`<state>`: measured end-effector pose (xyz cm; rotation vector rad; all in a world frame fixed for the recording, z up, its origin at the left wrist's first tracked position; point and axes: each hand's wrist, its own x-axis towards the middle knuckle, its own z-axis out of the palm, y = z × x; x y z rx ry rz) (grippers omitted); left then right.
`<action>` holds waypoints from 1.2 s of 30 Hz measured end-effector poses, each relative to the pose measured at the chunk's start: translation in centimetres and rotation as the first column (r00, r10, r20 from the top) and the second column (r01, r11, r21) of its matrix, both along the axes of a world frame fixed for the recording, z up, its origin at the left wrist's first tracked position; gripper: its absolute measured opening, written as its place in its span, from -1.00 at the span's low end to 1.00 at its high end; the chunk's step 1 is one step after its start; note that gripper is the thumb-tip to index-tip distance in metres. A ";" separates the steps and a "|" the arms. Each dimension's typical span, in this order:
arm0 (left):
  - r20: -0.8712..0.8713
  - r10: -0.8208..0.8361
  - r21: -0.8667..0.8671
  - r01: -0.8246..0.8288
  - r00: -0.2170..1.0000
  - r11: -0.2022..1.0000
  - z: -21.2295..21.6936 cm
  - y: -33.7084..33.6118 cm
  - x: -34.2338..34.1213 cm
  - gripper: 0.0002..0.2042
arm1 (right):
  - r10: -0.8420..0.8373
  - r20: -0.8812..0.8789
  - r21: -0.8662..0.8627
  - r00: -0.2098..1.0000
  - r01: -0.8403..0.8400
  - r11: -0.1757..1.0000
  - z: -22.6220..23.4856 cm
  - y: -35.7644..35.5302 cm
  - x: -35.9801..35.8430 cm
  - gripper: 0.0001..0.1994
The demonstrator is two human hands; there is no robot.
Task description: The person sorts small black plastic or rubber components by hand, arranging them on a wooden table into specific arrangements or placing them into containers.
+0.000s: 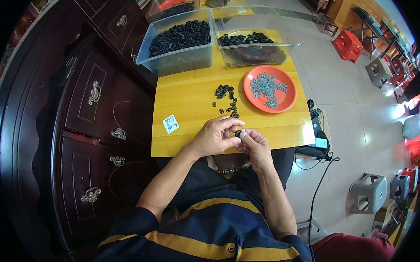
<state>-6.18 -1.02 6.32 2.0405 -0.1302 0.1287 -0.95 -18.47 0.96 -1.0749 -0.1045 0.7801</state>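
Above the near edge of the yellow table (190, 96), my two hands are close together. My right hand (255, 147) pinches a small black plastic piece (238, 133) between thumb and fingers. Around the same piece, my left hand (216, 137) has its thumb and fingers stretched out and apart; whether a fingertip touches the piece I cannot tell. Just beyond my hands lies a loose group of small black pieces (223, 91). An orange-red plate (290, 99) to their right holds a heap of small silvery metal parts (264, 85).
Two clear plastic bins, a left one (179, 63) and a right one (281, 46), stand at the far side with many black pieces. A white label (171, 124) lies on the left. Dark wooden drawers (96, 94) flank the table; a black cable (316, 192) hangs at right.
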 end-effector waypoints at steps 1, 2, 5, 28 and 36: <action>0.001 0.001 -0.001 -0.001 1.000 1.000 0.0 -0.3 -0.1 -0.64 | -0.006 -0.010 0.008 1.000 0.007 1.000 -0.1 0.1 0.0 -0.81; 0.091 0.034 0.102 -0.043 0.995 0.994 -0.1 -0.8 -0.1 -0.59 | -0.005 -0.009 0.007 1.000 0.005 1.000 -0.1 0.1 0.0 -0.81; 0.210 0.066 0.257 -0.120 0.975 0.959 0.0 -1.4 -0.3 -0.54 | -0.041 -0.058 0.069 0.997 0.045 0.997 0.1 0.3 -0.3 -0.84; 0.285 0.082 0.330 -0.178 0.955 0.927 -0.9 -1.5 -0.1 -0.66 | -0.114 -0.148 0.072 0.982 0.126 0.989 -1.1 0.7 0.5 -0.90; 0.393 0.116 0.368 -0.272 0.912 0.889 -1.7 -1.8 0.0 -0.68 | -0.178 -0.216 0.096 0.960 0.202 0.975 -0.8 1.2 0.1 -0.91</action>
